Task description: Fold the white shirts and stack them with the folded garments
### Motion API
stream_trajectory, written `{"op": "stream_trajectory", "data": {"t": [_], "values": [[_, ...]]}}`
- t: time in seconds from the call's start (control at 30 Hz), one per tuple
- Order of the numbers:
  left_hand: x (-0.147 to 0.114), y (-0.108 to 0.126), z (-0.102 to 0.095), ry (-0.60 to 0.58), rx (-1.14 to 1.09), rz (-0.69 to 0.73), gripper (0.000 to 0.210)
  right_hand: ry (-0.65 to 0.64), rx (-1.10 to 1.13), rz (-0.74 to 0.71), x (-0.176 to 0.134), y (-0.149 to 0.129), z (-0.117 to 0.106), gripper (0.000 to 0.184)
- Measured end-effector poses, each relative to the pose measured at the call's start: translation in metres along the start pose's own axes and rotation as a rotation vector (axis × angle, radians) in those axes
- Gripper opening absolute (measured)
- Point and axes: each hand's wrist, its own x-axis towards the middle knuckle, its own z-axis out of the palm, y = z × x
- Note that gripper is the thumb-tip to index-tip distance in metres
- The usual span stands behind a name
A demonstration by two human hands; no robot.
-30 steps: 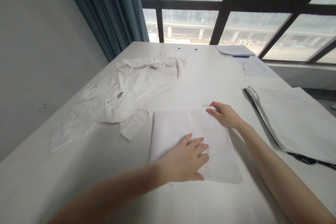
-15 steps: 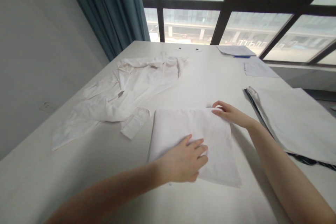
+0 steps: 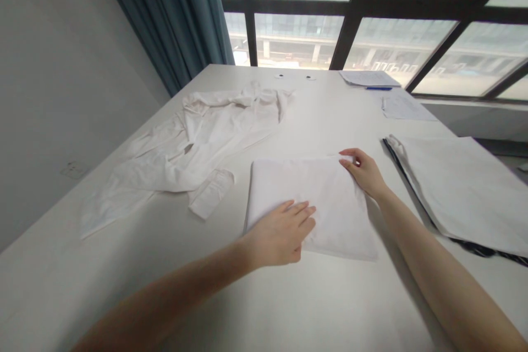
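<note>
A folded white cloth [image 3: 313, 187] lies flat on the white table [image 3: 198, 286] in front of me, roughly square. My left hand [image 3: 282, 234] rests on its lower left part, palm down with fingers stretched out. At the far right corner of the cloth, my right hand [image 3: 363, 170] pinches the edge between thumb and fingers. To the left a crumpled white shirt [image 3: 223, 126] is spread out, its cuff [image 3: 212, 192] pointing toward the folded cloth.
On the right lies a stack of folded white fabric [image 3: 466, 192] with a black edge beneath. Papers [image 3: 367, 78], a blue pen [image 3: 378, 88] and another sheet [image 3: 408, 109] sit at the far right. Beyond are a window and a blue curtain [image 3: 177, 16].
The folded cloth has shifted slightly away from me and to the right. Both hands have moved farther up the table with it, and the right fingers have closed more on the corner.
</note>
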Motion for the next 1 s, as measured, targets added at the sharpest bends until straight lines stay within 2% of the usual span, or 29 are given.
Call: {"op": "stream_trajectory", "data": {"t": [0.17,0.37,0.5,0.57,0.63,0.7,0.8,1.0], "values": [[0.0,-0.002,-0.001,-0.041,0.018,0.019,0.044,0.002,-0.018,-0.004,-0.001,0.005,0.001,0.036],[0.001,-0.002,-0.006,0.015,0.071,0.062,0.019,-0.007,-0.001,-0.013,0.0,0.011,0.004,0.033],[-0.002,-0.003,-0.012,-0.008,0.037,0.103,0.018,0.043,0.006,-0.035,0.002,0.015,0.004,0.029],[-0.002,-0.002,-0.011,-0.01,0.022,0.085,0.016,0.022,-0.016,-0.03,0.001,0.015,0.003,0.031],[-0.002,-0.001,-0.008,0.02,-0.002,0.088,0.025,-0.008,-0.046,-0.01,0.0,0.013,0.002,0.034],[-0.001,0.001,-0.004,0.049,-0.047,0.11,0.031,-0.031,-0.066,0.01,-0.001,0.011,0.001,0.038],[0.0,0.003,0.002,0.031,-0.165,0.141,0.023,-0.068,-0.059,0.01,-0.002,0.007,0.002,0.042],[0.002,-0.008,-0.003,-0.162,-0.537,0.211,0.032,-0.021,0.008,-0.029,-0.001,0.014,0.006,0.041]]}}
